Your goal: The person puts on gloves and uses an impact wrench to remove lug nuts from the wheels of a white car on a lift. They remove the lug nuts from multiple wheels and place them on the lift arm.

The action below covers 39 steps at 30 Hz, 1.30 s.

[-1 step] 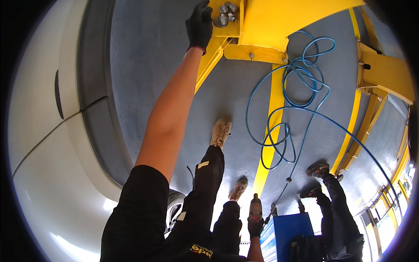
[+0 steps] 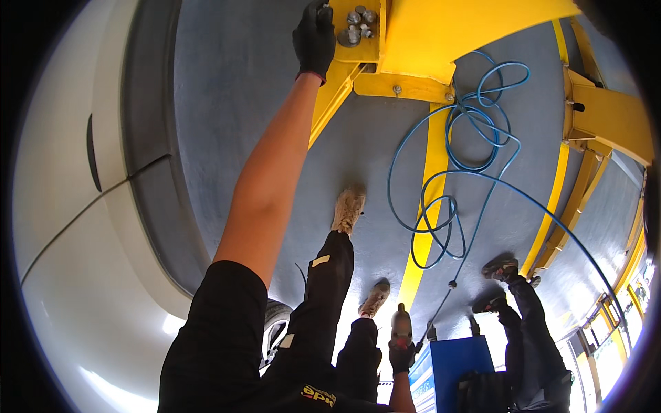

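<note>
My left hand (image 2: pixel 315 43), in a black glove, reaches far forward to the edge of a yellow steel ledge (image 2: pixel 342 52) on a lift post. Its fingers are curled together near the top rim, and what is between them is too small to make out. Several metal wheel nuts (image 2: pixel 361 22) lie in a small cluster on the ledge, just right of that hand. Low in the picture, my right hand (image 2: pixel 401 359), also gloved in black, grips an impact wrench (image 2: pixel 401 327) with its nose pointing forward. A thin dark hose runs to the tool.
A pale car (image 2: pixel 76 227) fills the left side, with a wheel (image 2: pixel 277 330) behind my left arm. A blue air hose (image 2: pixel 475 165) lies looped on the grey floor. A blue cabinet (image 2: pixel 463 372) stands at lower right, beside another person's legs (image 2: pixel 533 316). Yellow lift arms (image 2: pixel 609 113) stand right.
</note>
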### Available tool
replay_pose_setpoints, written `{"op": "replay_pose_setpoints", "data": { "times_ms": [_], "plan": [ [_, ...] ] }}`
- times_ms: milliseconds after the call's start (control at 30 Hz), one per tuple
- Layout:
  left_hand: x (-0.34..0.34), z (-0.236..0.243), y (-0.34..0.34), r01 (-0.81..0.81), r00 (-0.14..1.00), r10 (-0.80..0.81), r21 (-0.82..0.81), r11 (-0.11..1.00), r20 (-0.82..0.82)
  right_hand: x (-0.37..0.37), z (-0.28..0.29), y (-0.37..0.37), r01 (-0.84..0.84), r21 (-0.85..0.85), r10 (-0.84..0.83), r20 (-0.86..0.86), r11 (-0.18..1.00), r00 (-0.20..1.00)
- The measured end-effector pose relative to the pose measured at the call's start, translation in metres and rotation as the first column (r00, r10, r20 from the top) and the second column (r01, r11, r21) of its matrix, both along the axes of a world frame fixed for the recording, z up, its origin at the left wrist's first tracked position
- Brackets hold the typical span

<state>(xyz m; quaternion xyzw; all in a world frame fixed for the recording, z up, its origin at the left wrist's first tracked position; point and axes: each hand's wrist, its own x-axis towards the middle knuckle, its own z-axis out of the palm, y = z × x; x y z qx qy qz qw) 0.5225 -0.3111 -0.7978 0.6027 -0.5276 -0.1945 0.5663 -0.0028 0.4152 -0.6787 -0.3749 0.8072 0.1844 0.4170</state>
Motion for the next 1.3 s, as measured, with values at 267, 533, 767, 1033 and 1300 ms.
{"op": "replay_pose_setpoints", "data": {
  "times_ms": [267, 533, 767, 1033, 1300],
  "plan": [
    [0.053, -0.066, -0.053, 0.087, 0.643, 0.026, -0.107, 0.990, 0.765, 0.108, -0.013, -0.134, 0.410, -0.072, -0.363, 0.345, 0.909, 0.865],
    [0.019, -0.001, -0.030, 0.336, 0.875, -0.270, 0.103, 0.936, -0.402, 0.131, -0.001, -0.165, 0.181, -0.252, -0.084, 0.351, 0.951, 0.933],
    [0.011, 0.020, 0.046, 0.257, 0.727, -0.182, 0.017, 0.966, -0.662, 0.114, 0.029, -0.166, -0.012, -0.251, 0.077, 0.251, 0.968, 0.965],
    [-0.058, 0.100, 0.387, -0.107, 0.622, 0.421, 0.461, 0.881, -0.660, 0.057, 0.069, -0.120, -0.154, -0.150, 0.189, 0.256, 0.977, 0.948],
    [-0.157, 0.267, 0.665, -0.025, 0.707, 0.422, 0.576, 0.817, -0.567, -0.007, 0.083, -0.065, -0.150, -0.341, 0.254, 0.285, 0.928, 0.924]
  ]
}}
